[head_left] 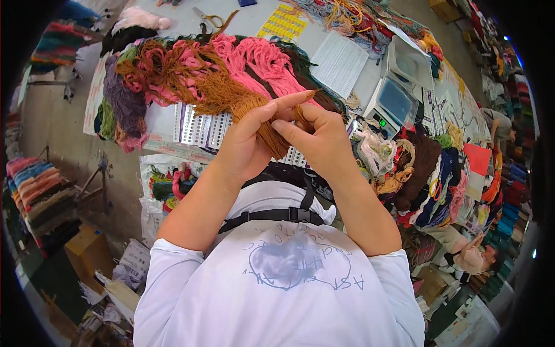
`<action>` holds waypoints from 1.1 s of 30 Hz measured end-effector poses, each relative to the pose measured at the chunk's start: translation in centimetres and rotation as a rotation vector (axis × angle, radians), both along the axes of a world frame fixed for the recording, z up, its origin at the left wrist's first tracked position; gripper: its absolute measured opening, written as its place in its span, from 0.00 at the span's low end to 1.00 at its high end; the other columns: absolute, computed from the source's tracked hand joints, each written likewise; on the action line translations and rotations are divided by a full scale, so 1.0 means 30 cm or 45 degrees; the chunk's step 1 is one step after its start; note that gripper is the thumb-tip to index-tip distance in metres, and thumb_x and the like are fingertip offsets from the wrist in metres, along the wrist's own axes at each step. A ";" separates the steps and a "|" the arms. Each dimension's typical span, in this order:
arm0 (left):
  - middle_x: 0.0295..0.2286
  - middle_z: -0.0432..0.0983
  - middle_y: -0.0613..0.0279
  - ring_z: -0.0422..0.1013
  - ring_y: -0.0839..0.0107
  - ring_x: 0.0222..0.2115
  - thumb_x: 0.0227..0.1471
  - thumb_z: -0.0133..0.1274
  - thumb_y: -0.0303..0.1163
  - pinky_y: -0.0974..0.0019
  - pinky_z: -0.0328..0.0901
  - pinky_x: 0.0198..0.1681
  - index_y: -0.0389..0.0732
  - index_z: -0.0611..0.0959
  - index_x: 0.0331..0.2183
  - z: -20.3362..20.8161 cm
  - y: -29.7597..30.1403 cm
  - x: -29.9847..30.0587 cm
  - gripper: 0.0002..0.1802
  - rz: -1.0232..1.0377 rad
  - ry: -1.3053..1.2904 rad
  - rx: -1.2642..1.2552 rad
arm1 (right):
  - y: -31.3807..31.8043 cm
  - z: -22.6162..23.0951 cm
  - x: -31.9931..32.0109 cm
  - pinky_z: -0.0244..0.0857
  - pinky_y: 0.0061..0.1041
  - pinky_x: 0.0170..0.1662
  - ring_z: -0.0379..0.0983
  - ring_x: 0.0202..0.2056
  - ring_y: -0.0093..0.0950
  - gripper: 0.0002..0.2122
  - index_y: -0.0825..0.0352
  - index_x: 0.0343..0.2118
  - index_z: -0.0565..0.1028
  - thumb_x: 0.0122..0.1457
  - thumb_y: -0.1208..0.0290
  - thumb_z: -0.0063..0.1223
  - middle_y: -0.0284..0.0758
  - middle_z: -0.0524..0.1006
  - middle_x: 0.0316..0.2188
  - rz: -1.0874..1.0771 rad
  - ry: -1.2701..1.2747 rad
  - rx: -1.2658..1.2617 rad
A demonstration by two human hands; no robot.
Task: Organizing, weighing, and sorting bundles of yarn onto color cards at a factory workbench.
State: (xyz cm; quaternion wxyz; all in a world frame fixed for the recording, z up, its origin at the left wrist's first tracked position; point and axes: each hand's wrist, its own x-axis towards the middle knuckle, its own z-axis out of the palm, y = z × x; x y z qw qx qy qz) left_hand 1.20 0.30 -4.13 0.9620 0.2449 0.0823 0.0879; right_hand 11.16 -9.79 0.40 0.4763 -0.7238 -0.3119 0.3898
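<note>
A thick bundle of golden-brown yarn (245, 108) runs off a heap of loose skeins and hangs down between my two hands. My left hand (244, 144) is closed around the bundle, its fingers pointing toward the right one. In the fingers of my right hand (325, 139), a small bunch of the same brown yarn is pinched, its end showing near the left fingertips. Just beyond lie pink yarn skeins (257, 61), with brown and pink strands (159, 69) tangled together at their left. White cards with rows of holes (202, 128) lie partly hidden under the yarn.
Scissors (213, 21) and a yellow label sheet (282, 23) lie on the far table. To the right stand a digital scale (394, 103) and a printed sheet (339, 62). Coloured skeins (430, 168) crowd the right edge. Another person (468, 254) sits at the far right.
</note>
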 end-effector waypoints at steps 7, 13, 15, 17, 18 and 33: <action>0.43 0.71 0.55 0.67 0.69 0.43 0.56 0.34 0.42 0.66 0.61 0.47 0.30 0.65 0.53 0.012 0.033 -0.073 0.29 0.071 0.069 0.023 | 0.024 -0.037 -0.068 0.60 0.16 0.30 0.65 0.26 0.15 0.05 0.71 0.28 0.73 0.54 0.74 0.52 0.26 0.71 0.21 -0.141 0.376 0.297; 0.35 0.71 0.59 0.68 0.73 0.37 0.56 0.36 0.41 0.69 0.62 0.41 0.30 0.67 0.50 -0.057 0.086 -0.114 0.27 0.087 -0.041 0.091 | 0.013 0.102 0.045 0.59 0.17 0.32 0.64 0.27 0.15 0.05 0.70 0.28 0.71 0.55 0.73 0.50 0.26 0.71 0.22 0.320 0.657 -0.057; 0.30 0.71 0.62 0.68 0.76 0.32 0.56 0.37 0.40 0.70 0.63 0.36 0.30 0.68 0.50 -0.076 0.107 -0.136 0.26 0.087 -0.036 0.074 | 0.003 0.129 0.086 0.56 0.16 0.25 0.61 0.21 0.15 0.07 0.69 0.28 0.72 0.57 0.71 0.46 0.26 0.69 0.20 0.647 0.367 -0.215; 0.23 0.64 0.68 0.63 0.80 0.22 0.57 0.39 0.41 0.73 0.60 0.27 0.31 0.69 0.49 -0.097 0.138 -0.152 0.25 -0.211 -0.277 0.040 | -0.029 0.109 0.224 0.51 0.18 0.20 0.55 0.16 0.15 0.08 0.68 0.26 0.72 0.58 0.70 0.45 0.23 0.62 0.15 0.343 0.427 0.181; 0.23 0.64 0.68 0.63 0.80 0.22 0.57 0.39 0.41 0.73 0.60 0.27 0.31 0.69 0.49 -0.105 0.141 -0.152 0.25 -0.210 -0.286 0.039 | -0.050 0.118 0.303 0.48 0.19 0.17 0.52 0.14 0.15 0.09 0.68 0.26 0.72 0.58 0.70 0.44 0.22 0.58 0.12 -0.027 0.785 0.278; 0.58 0.50 0.54 0.48 0.51 0.58 0.58 0.36 0.44 0.45 0.53 0.56 0.50 0.74 0.48 -0.083 0.081 -0.082 0.20 0.093 -0.602 -0.538 | 0.148 0.104 -0.019 0.57 0.15 0.19 0.65 0.17 0.15 0.11 0.72 0.31 0.76 0.55 0.67 0.50 0.31 0.74 0.17 -0.097 -0.078 -0.175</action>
